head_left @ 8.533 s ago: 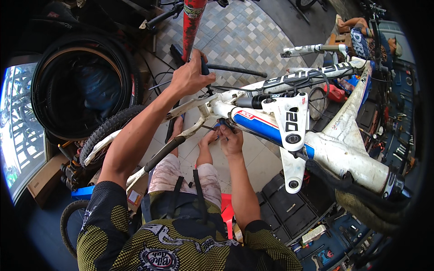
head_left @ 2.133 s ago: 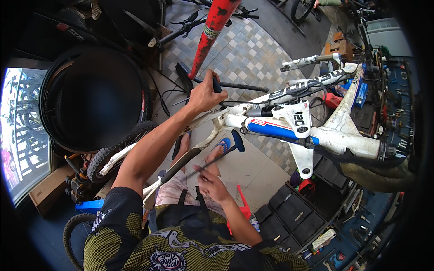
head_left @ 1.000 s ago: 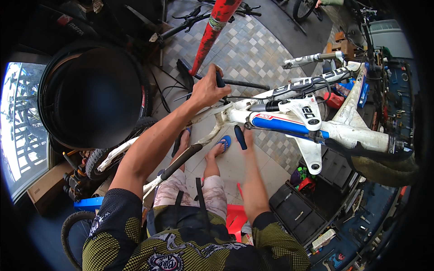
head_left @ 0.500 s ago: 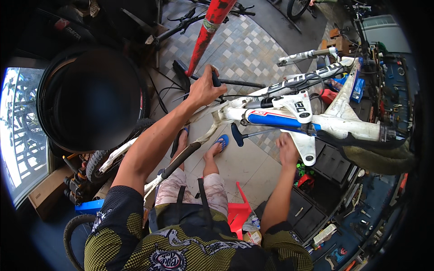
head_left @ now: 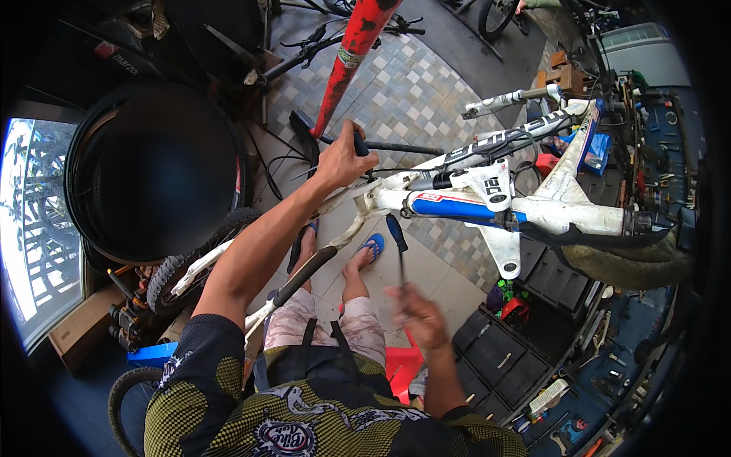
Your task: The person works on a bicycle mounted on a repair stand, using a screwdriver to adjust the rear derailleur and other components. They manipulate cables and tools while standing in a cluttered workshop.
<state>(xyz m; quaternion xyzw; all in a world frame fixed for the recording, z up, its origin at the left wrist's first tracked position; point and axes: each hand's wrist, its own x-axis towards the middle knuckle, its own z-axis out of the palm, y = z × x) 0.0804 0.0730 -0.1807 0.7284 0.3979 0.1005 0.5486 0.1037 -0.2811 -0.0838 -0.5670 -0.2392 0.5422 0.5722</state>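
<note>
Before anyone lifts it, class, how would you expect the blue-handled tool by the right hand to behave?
The blue-handled tool will probably stay stiff: its visible shaft looks straight and rod-like. The handle looks thicker, so a grip there may slip less.

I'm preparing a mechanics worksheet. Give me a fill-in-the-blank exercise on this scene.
1. The bicycle frame is mostly ___ in colour.
2. The blurred hand at the thin-shafted tool is the person's ___ one.
3. The slanting pole above the left hand is coloured mainly ___.
4. The flip-flop below the frame is coloured ___.

Missing words: white; right; red; blue.
</note>
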